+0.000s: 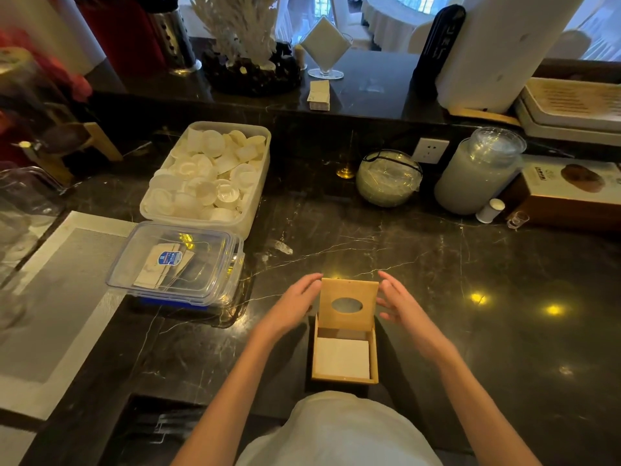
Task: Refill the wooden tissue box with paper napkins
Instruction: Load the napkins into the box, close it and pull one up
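Note:
The wooden tissue box (373,359) stands on the dark marble counter close to me. Its hinged lid (347,289), with an oval hole, is raised upright at the far side. White paper napkins (342,361) lie flat inside the box. My left hand (295,306) is at the lid's left edge and my right hand (396,301) at its right edge, fingers spread. Whether the fingertips touch the lid I cannot tell. A small stack of napkins (319,95) lies on the raised ledge at the back.
A clear lidded container (174,260) and a white tub of small plastic cups (208,173) sit to the left. A glass bowl (388,178), a large jar (477,173) and a brown box (568,193) stand at the back right. A napkin holder (325,45) is on the ledge.

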Demonstrator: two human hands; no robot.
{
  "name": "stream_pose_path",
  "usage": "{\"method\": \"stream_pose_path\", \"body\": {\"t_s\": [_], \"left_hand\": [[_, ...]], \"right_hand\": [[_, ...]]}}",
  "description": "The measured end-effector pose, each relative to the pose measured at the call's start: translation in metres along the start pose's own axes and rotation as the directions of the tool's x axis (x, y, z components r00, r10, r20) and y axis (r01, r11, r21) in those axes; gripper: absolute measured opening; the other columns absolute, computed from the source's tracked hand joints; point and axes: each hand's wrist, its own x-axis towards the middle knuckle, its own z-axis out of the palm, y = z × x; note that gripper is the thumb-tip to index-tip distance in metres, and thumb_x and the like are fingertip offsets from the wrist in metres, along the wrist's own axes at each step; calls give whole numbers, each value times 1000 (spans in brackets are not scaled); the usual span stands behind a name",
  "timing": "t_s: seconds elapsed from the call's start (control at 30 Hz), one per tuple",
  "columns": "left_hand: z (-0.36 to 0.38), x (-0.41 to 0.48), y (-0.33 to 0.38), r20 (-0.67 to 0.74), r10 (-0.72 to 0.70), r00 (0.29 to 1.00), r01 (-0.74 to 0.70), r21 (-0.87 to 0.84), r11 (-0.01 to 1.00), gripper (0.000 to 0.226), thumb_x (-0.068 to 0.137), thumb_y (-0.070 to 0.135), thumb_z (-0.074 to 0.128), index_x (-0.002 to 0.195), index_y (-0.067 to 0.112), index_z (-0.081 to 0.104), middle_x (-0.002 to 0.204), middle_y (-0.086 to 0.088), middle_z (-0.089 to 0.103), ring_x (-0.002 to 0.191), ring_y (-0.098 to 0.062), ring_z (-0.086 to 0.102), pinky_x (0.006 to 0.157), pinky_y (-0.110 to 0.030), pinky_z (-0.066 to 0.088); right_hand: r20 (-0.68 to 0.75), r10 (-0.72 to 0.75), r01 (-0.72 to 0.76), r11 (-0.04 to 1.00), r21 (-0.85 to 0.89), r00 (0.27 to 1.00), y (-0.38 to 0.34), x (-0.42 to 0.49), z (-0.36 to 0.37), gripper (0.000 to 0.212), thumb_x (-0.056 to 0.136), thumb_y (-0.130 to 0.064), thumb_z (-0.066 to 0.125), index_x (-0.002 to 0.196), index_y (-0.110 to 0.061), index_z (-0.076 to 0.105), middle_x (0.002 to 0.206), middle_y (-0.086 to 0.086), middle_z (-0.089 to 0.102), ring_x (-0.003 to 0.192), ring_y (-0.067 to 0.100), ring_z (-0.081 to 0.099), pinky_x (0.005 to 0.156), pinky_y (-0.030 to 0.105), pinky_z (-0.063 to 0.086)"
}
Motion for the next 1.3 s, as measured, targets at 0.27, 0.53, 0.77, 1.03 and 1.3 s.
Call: {"method": "stream_pose_path", "body": {"t_s": [0.27,0.53,0.77,1.03,1.3], "left_hand": [[28,-27,-40,-14,-13,1000,10,-221,975,49,104,40,34,98,10,71,132,17,48,125,-1,41,109,-37,26],[52,-33,-80,-37,60,998,-62,-63,996,25,96,10,57,110,31,56,136,10,48,137,-14,39,117,-48,32],[52,-30,-81,-58,83,995,-85,-29,996,30,94,11,59,105,38,57,130,11,52,132,-9,43,115,-44,36],[55,-30,-82,-66,75,995,-77,-36,996,26,95,8,57,107,30,57,134,10,48,132,-7,41,109,-29,32],[55,-30,-83,-70,72,995,-75,-41,996,28,95,9,57,106,35,57,136,10,46,136,-11,38,116,-39,31]], "right_hand": [[-41,-54,57,996,67,998,41,-43,19,64,93,-64,18,102,-36,75,141,-15,50,135,9,42,116,39,24],[-66,-172,119,869,-481,983,73,-52,37,19,95,-42,54,100,-42,72,156,-18,20,146,5,-1,117,44,8],[54,-393,213,373,-903,918,58,-21,70,16,93,-36,60,95,-34,76,163,6,23,151,36,3,118,54,4],[101,-327,185,237,-954,940,55,-21,82,20,96,-37,54,100,-30,72,165,8,10,149,39,-12,116,59,-5],[63,-374,163,242,-956,925,58,-20,78,9,81,-35,76,89,-31,76,152,12,44,149,38,16,117,56,13]]}}
